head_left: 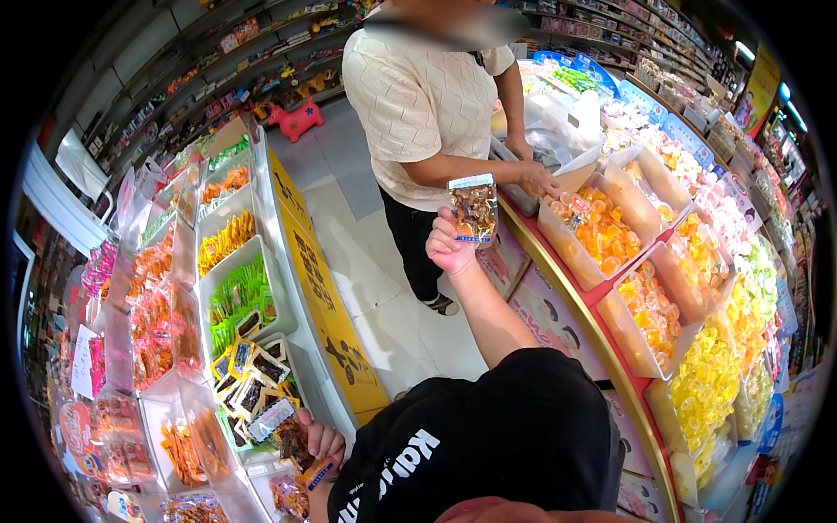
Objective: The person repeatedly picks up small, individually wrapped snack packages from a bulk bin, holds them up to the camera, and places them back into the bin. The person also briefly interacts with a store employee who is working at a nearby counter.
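Raised in front of me, my right hand grips a clear snack packet by its left edge. Brown pieces show through the film, between a pale top band and a blue strip at the bottom. At lower left, my left hand is closed on a similar packet of brown pieces, held over the bins. Its thumb is partly hidden. Just beyond that hand lies a pile of small dark snack packets with white and yellow edges, in a clear bin. Another packet of brown pieces lies below the left hand.
A person in a cream top stands across the aisle, hands over the right-hand bins. Orange jelly cups and yellow ones fill that counter. Green packets fill a left bin. A red toy animal stands on the floor.
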The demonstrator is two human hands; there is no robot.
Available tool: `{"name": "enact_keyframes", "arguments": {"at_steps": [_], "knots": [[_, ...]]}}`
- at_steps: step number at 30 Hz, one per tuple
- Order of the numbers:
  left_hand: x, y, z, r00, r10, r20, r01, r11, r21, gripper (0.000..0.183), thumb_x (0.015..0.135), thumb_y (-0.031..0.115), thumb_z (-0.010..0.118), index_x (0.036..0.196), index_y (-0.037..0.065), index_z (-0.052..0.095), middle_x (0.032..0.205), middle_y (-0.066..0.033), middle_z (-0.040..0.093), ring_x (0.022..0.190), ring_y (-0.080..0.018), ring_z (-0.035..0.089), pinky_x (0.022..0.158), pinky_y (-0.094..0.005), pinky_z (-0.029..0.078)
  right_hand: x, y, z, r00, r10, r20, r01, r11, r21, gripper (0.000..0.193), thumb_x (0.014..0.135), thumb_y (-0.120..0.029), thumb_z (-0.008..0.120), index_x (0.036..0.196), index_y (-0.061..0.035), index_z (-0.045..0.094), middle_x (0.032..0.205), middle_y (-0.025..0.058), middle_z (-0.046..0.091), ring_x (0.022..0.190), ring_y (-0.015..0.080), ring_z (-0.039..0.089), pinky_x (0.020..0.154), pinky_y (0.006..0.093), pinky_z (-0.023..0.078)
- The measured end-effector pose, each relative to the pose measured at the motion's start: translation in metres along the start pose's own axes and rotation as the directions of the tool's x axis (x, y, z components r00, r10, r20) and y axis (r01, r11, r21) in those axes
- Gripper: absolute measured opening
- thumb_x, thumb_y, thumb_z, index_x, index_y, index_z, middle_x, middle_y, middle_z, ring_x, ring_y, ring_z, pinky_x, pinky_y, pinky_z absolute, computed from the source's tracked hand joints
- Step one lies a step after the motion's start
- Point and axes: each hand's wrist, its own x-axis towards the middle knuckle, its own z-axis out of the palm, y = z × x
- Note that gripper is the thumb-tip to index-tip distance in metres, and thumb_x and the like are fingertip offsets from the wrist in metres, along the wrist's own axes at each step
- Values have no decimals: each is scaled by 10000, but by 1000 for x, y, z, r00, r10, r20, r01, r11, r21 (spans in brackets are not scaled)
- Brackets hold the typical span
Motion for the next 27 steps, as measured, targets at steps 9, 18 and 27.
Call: {"name": "enact_keyframes", "arguments": {"at_steps": [9, 18, 27], "knots": [[-7, -1, 4, 1000, 10, -26, -10, 1000, 5, 142, 878, 159, 368, 940, 34, 393, 502, -24, 402, 409, -111, 382, 426, -220, 304, 0, 3, 2, 1000, 11, -8, -12, 1000, -5, 261, 851, -218, 385, 930, -14, 529, 510, -18, 323, 373, 78, 368, 392, 208, 298], [-13, 2, 4, 1000, 7, -10, -7, 1000, 9, 148, 877, 175, 378, 932, 38, 391, 502, -21, 397, 406, -108, 378, 438, -221, 304, 3, 16, 2, 999, 31, -22, -32, 999, -11, 260, 849, -227, 389, 930, -18, 523, 514, -14, 338, 373, 79, 376, 385, 208, 298], [-24, 9, -1, 1000, 23, -21, -23, 1000, 2, 148, 877, 171, 381, 935, 35, 394, 497, -18, 397, 407, -103, 380, 438, -219, 306, 16, 44, 34, 967, 228, 114, -227, 974, -27, 193, 847, -229, 410, 870, -41, 446, 505, -27, 334, 372, 65, 379, 397, 221, 300]]}}
